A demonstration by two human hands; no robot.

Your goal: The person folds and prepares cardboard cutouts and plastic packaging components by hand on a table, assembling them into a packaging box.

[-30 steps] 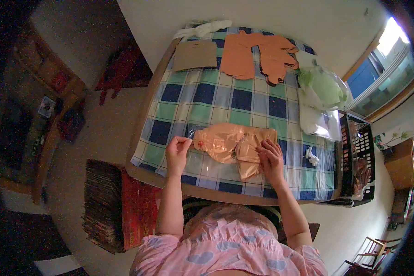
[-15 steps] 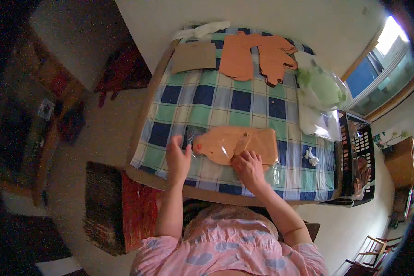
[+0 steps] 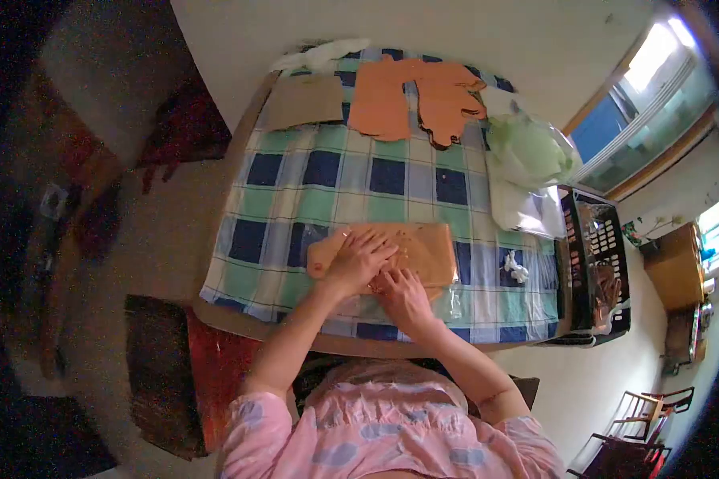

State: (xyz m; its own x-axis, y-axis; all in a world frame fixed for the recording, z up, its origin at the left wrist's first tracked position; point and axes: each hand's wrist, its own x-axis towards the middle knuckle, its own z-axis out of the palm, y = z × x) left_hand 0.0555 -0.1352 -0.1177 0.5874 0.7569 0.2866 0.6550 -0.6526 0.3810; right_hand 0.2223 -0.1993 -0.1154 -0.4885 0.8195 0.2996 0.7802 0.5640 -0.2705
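Note:
An orange-tan, flat package in clear plastic (image 3: 427,247) lies on the checked cloth near the table's front edge. My left hand (image 3: 361,262) rests flat on its middle, fingers spread and pointing up and right. Just to the right and lower, my right hand (image 3: 403,294) presses on the package's lower edge with its fingers apart. The two hands are close together, and neither grips anything. Clear film sticks out past the package's right end.
Orange cut-out pieces (image 3: 382,100) and a tan sheet (image 3: 305,102) lie at the table's back. To the right are green-white plastic bags (image 3: 531,152), a crumpled white scrap (image 3: 515,267) and a black crate (image 3: 621,275). The checked cloth (image 3: 319,169) covers the table.
My left hand has moved right, from beside the package's left end onto its middle. My right hand stays on the package, its fingers now more spread. The whole view has shifted slightly.

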